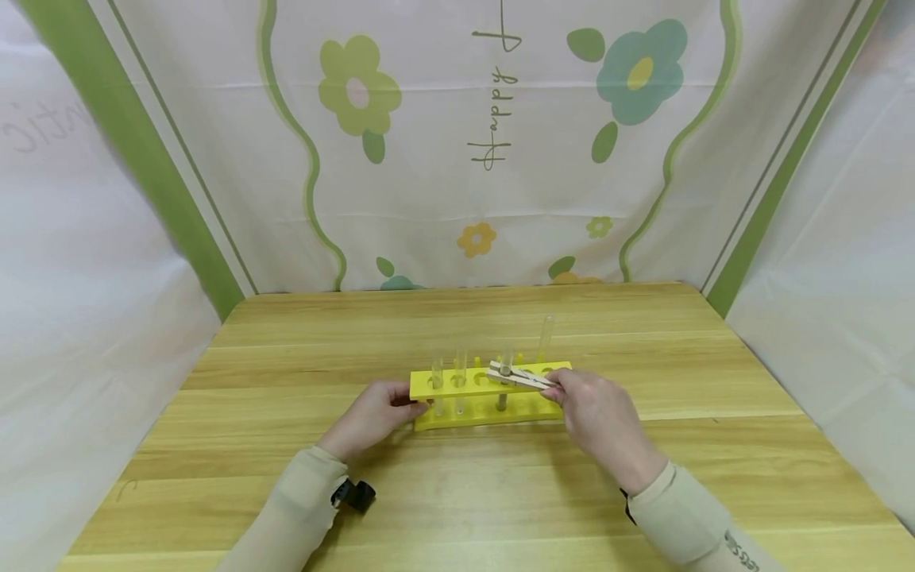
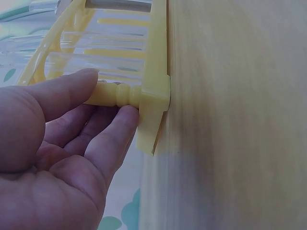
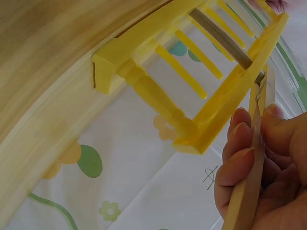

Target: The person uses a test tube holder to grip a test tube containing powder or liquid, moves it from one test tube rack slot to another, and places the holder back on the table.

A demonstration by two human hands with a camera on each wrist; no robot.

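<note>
A yellow test tube rack (image 1: 480, 389) stands on the wooden table. My left hand (image 1: 375, 417) pinches the turned post (image 2: 108, 94) at the rack's left end between thumb and fingers. In my right hand (image 1: 600, 413) is a wooden test tube clamp (image 1: 529, 380), gripped along its handle. The clamp's head lies close over the rack's top plate, around the upper part of a test tube with grey-brown contents (image 1: 503, 401). That tube stands in a hole right of the middle, its lower part between the two plates.
Two clear test tubes, one at the far left (image 1: 438, 369) and one beside it (image 1: 461, 367), stand in the rack. Another clear tube (image 1: 546, 335) rises at the back right. Behind the table (image 1: 286, 357) hangs a flowered cloth (image 1: 429, 159), with white cloth on both sides.
</note>
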